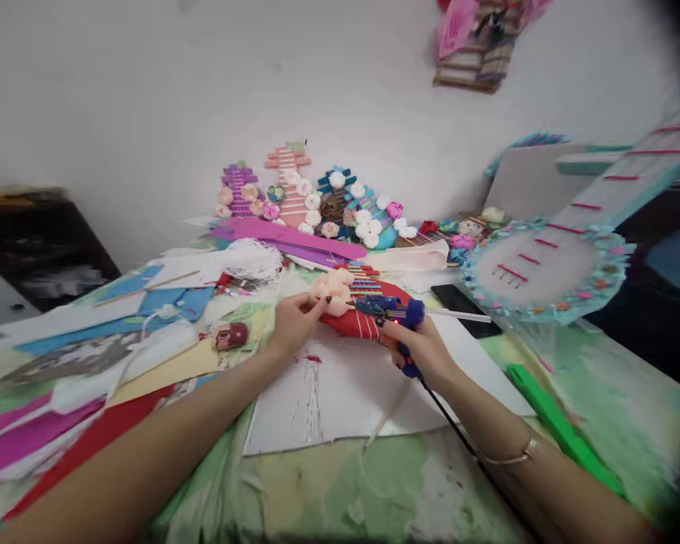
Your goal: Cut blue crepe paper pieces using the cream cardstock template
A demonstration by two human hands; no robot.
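Observation:
My right hand (pixel 425 349) grips a blue glue gun (pixel 415 311), with a white glue stick (pixel 459 315) poking out of its back and a black cord trailing below. The gun's nozzle points left, close to a cream flower (pixel 333 287). Thumb and fingers of my left hand (pixel 295 321) pinch together at the lower left edge of that flower. Beneath both hands lies a red craft piece (pixel 351 325) wound with pale string, with a row of coloured sticks (pixel 366 283) at its top. Whether the nozzle touches the flower I cannot tell.
A white board (pixel 340 400) lies under the work. Left are coloured sheets (pixel 141 408) and white string (pixel 252 261); right, a black phone (pixel 468 310), a green tool (pixel 564 427) and a decorated guitar-shaped piece (pixel 544 264). Flowered crafts (pixel 295 196) stand against the wall.

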